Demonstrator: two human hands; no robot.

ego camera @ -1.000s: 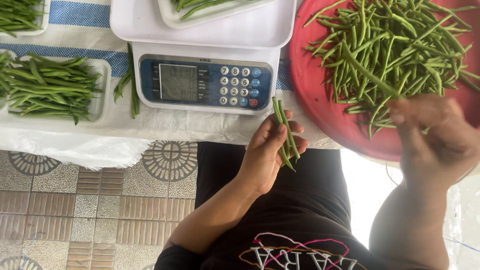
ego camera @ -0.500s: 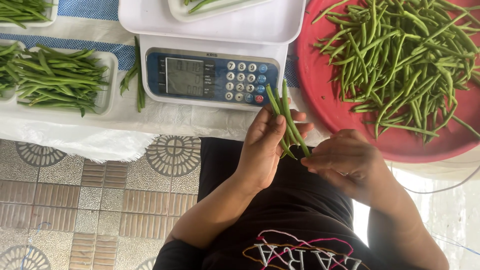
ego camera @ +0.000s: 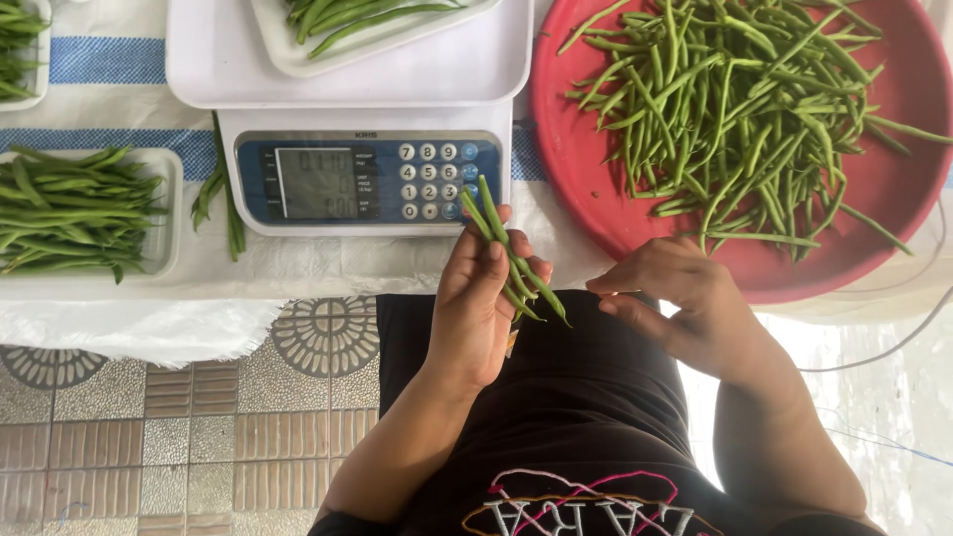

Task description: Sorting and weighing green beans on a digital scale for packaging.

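Observation:
My left hand point(ego camera: 476, 298) grips a few long green beans point(ego camera: 511, 253) in front of a white digital scale point(ego camera: 347, 169). Their tips point up over the scale's keypad. My right hand point(ego camera: 680, 298) hovers just right of the beans' lower ends, fingers loosely curled and holding nothing, just below the rim of a big red basin point(ego camera: 893, 189) heaped with green beans point(ego camera: 735, 99). A white foam tray point(ego camera: 372, 35) with some beans rests on the scale's platform.
A filled foam tray of beans point(ego camera: 84, 208) lies left of the scale, with a few loose beans point(ego camera: 223, 194) beside it. Another tray point(ego camera: 20, 50) shows at the top left. The table wears a white cloth with blue stripes. Patterned floor tiles lie below.
My right hand left the red basin and brought a bean to the bunch in my left hand, then drew slightly away. The view shifted, so the scale and basin sit further left.

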